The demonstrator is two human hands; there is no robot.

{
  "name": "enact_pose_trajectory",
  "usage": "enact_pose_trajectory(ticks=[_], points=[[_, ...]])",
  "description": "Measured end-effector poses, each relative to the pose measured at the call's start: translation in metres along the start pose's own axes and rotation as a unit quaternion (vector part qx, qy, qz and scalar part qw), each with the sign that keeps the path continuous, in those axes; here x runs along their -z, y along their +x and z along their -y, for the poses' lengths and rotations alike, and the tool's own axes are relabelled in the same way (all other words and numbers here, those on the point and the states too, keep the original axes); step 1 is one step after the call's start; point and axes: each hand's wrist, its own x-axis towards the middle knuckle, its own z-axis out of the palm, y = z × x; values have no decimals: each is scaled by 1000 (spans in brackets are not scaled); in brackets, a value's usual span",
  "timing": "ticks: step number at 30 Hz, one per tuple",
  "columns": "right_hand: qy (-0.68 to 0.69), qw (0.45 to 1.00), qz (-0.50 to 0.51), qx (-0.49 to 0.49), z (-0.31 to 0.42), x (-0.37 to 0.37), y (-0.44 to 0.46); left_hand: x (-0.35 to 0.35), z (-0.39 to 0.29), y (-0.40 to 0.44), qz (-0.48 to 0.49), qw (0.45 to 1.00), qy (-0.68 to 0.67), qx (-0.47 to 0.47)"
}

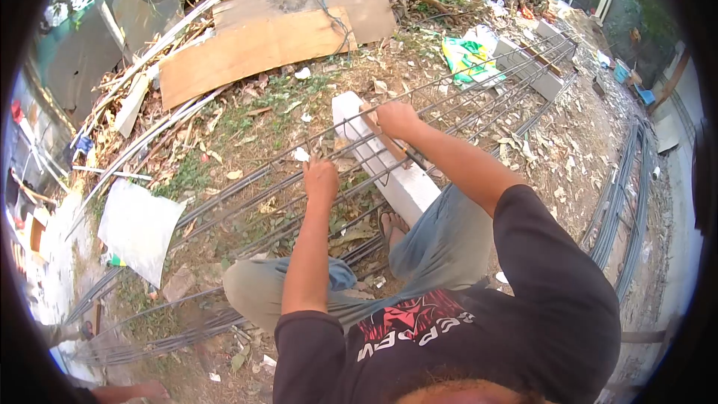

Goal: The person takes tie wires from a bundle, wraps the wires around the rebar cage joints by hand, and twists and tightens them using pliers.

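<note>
Long steel reinforcing bars (449, 108) run diagonally past my knees, forming a spaced cage. Beneath them lies a long white block (411, 191), with a narrow piece of wood (383, 142) on top. My left hand (320, 179) is closed at one of the bars, left of the block; its fingertips are small in view. Over the block's far end, my right hand (398, 120) is closed at a bar beside the wood. The fingers' undersides are hidden, so exactly what they pinch is unclear. A thin bent wire or stirrup (385, 172) shows against the block.
A second pale block (529, 67) supports the bars farther right, near a green and yellow sack (471, 60). Bundled bars (621, 187) lie at right. Brown boards (258, 56) rest on debris behind. A white sheet (140, 228) lies left; another person's foot (86, 329) shows below.
</note>
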Motion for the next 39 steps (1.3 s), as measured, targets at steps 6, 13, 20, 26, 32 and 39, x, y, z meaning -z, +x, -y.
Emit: enact_pose_trajectory(ticks=[6,13,20,26,32,39], points=[[72,854,471,210,-5,-48,-64,13,-51,19,78,978,-168,-99],[372,910,10,184,0,37,-37,2,-42,41,33,860,-496,116],[395,915,46,68,-37,6,-37,49,-51,48,-106,869,-474,94],[201,966,46,159,-2,37,-95,56,-49,58,-5,938,-327,118],[-81,990,-1,118,-61,62,-87,52,-59,55,130,946,-294,-26],[-68,924,157,343,35,64,-153,37,-65,40,196,935,-288,-73]])
